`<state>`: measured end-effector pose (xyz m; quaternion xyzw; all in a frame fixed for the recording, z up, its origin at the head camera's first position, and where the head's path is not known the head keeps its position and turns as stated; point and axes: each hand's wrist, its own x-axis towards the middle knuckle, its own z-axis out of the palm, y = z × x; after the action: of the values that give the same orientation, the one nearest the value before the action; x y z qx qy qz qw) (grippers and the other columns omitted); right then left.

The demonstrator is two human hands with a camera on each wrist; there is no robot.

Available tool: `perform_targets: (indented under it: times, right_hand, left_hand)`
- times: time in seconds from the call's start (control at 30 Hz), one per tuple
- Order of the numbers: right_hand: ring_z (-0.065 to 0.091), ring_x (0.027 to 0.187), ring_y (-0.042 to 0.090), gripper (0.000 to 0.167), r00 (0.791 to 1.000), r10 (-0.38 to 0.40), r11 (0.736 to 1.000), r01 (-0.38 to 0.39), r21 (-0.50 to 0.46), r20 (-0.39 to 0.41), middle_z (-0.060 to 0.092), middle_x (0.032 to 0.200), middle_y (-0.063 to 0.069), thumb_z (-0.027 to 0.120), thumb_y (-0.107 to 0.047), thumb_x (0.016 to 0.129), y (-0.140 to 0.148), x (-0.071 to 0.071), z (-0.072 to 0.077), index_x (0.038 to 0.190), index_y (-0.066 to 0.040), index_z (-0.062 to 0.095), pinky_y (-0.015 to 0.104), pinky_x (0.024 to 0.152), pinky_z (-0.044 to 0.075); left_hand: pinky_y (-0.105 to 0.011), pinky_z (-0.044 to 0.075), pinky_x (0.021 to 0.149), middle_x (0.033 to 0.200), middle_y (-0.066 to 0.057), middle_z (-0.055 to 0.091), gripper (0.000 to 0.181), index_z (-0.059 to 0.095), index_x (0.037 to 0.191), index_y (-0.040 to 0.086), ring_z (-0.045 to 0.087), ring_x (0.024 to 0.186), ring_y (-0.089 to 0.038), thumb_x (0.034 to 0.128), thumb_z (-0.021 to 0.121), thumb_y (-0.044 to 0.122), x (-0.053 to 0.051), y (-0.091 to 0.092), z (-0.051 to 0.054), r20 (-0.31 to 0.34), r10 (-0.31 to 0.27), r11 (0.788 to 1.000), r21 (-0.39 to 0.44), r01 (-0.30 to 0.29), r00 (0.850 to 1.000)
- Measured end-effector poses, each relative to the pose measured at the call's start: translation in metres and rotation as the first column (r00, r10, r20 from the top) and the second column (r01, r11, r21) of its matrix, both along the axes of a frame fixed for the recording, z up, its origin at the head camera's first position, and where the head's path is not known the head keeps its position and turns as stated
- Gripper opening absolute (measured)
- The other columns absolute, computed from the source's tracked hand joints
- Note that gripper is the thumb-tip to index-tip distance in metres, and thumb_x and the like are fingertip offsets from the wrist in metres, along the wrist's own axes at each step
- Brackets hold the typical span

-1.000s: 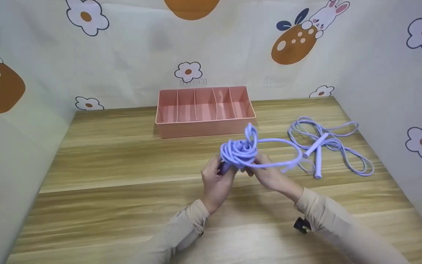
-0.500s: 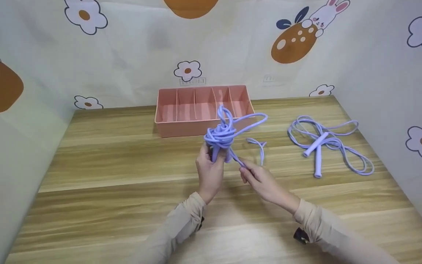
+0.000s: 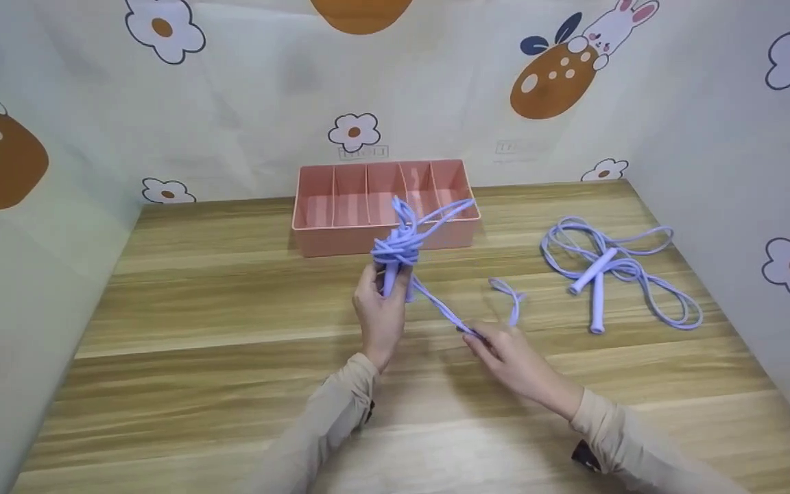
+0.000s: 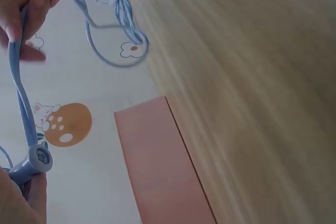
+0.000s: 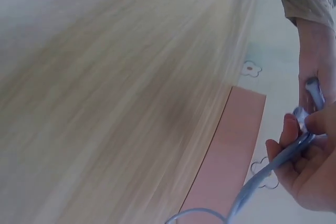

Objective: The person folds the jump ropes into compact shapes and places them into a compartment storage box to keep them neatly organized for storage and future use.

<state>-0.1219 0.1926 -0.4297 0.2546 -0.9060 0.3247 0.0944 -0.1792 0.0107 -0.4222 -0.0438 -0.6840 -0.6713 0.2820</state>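
- Jump rope (image 3: 397, 248), purple: I have it up off the tabletop (image 3: 196, 288), in front of the pink divided tray (image 3: 340, 244), part of its cord wound in a messy bundle around the top of the handles (image 3: 390, 278).
- My left hand (image 3: 380, 319) is closed around the handles beneath that bundle; my right hand (image 3: 518, 357) pinches the doubled cord, which runs nearly straight between the two.
- Past my right fingers a short loop of the same cord dangles free, and other loops stick up from the bundle.
- The step in hand, I judge, is working the cord around its handles; winding or unwinding, I can't tell from this.
- The next move seems to call for a steady left grip and light tension on the right, lest the loose loops slip or snag.
- Faint boxed lettering (image 3: 363, 152) marks the patterned wall covering (image 3: 251, 123), too blurred to read surely; I see no label on rope or tray.
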Motion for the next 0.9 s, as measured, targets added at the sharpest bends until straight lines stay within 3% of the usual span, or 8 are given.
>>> perform_targets:
  times: [0.1,0.2,0.27,0.37,0.47,0.63,0.77,0.9]
  right_hand:
    - [0.037,0.052,-0.001,0.012,1.0,0.005,0.999,-0.004,0.048,-0.014,0.043,0.061,-0.015,0.053,-0.013,0.091,0.011,0.005,0.0,0.088,-0.009,0.064,0.017,0.045,0.036]
    - [0.038,0.052,-0.001,0.009,0.995,0.02,0.998,-0.013,0.064,-0.1,0.043,0.06,-0.014,0.056,-0.009,0.088,0.019,0.009,0.0,0.087,-0.009,0.065,0.016,0.045,0.036]
    - [0.041,0.054,0.0,0.007,0.984,0.038,0.998,-0.028,0.059,-0.174,0.047,0.062,-0.013,0.06,-0.006,0.085,0.023,0.012,0.002,0.089,-0.008,0.066,0.016,0.047,0.039]
    - [0.038,0.053,-0.002,0.006,0.96,0.085,0.996,-0.071,0.06,-0.266,0.048,0.063,-0.011,0.063,-0.005,0.082,0.025,0.014,0.011,0.088,-0.007,0.066,0.011,0.044,0.035]
    - [0.034,0.051,-0.002,0.011,0.931,0.135,0.988,-0.103,0.112,-0.339,0.046,0.063,-0.01,0.064,-0.011,0.082,0.025,0.015,0.024,0.092,-0.006,0.066,0.008,0.041,0.029]
    - [0.038,0.05,0.003,0.021,0.834,0.238,0.948,-0.088,0.307,-0.498,0.049,0.069,-0.006,0.051,-0.023,0.092,0.027,0.016,0.051,0.099,-0.008,0.064,0.013,0.037,0.031]
    - [0.038,0.051,0.006,0.033,0.776,0.329,0.905,-0.096,0.415,-0.538,0.048,0.071,-0.002,0.035,-0.023,0.098,0.027,0.014,0.076,0.096,-0.006,0.064,0.014,0.035,0.031]
    - [0.038,0.055,0.009,0.038,0.727,0.402,0.869,-0.11,0.483,-0.557,0.047,0.073,0.002,0.029,-0.016,0.099,0.025,0.009,0.103,0.094,-0.002,0.063,0.014,0.035,0.031]
  left_hand:
    - [-0.027,0.051,0.058,0.081,-0.012,0.061,0.02,0.06,0.095,-0.004,0.057,0.068,-0.017,0.08,0.067,0.007,-0.006,-0.005,-0.003,-0.037,0.064,0.997,-0.046,-0.065,0.997]
    - [-0.029,0.05,0.062,0.082,-0.011,0.061,0.019,0.061,0.094,-0.003,0.056,0.07,-0.018,0.0788,0.068,0.006,-0.013,-0.013,-0.005,-0.09,0.133,0.98,-0.136,-0.144,0.987]
    - [-0.031,0.05,0.064,0.081,-0.01,0.061,0.018,0.062,0.092,-0.002,0.056,0.072,-0.019,0.0775,0.069,0.005,-0.016,-0.017,-0.006,-0.148,0.167,0.956,-0.219,-0.196,0.975]
    - [-0.032,0.051,0.066,0.083,-0.011,0.062,0.018,0.063,0.092,-0.002,0.06,0.073,-0.02,0.0769,0.069,0.004,-0.018,-0.019,-0.008,-0.257,0.156,0.91,-0.339,-0.24,0.954]
    - [-0.033,0.053,0.061,0.086,-0.011,0.063,0.019,0.062,0.093,-0.002,0.062,0.071,-0.021,0.0764,0.069,0.005,-0.018,-0.019,-0.008,-0.36,0.121,0.845,-0.451,-0.286,0.925]
    - [-0.032,0.054,0.06,0.086,-0.01,0.063,0.021,0.062,0.091,-0.001,0.063,0.07,-0.023,0.0735,0.071,0.005,-0.014,-0.018,-0.008,-0.453,0.061,0.716,-0.601,-0.355,0.889]
    - [-0.03,0.055,0.063,0.087,-0.01,0.063,0.02,0.062,0.089,0.0,0.063,0.072,-0.022,0.072,0.072,0.003,-0.011,-0.016,-0.008,-0.505,-0.002,0.603,-0.689,-0.402,0.863]
    - [-0.028,0.054,0.053,0.085,-0.008,0.063,0.016,0.061,0.085,0.002,0.061,0.069,-0.019,0.0708,0.068,-0.001,-0.005,-0.014,-0.006,-0.543,-0.079,0.496,-0.749,-0.439,0.836]
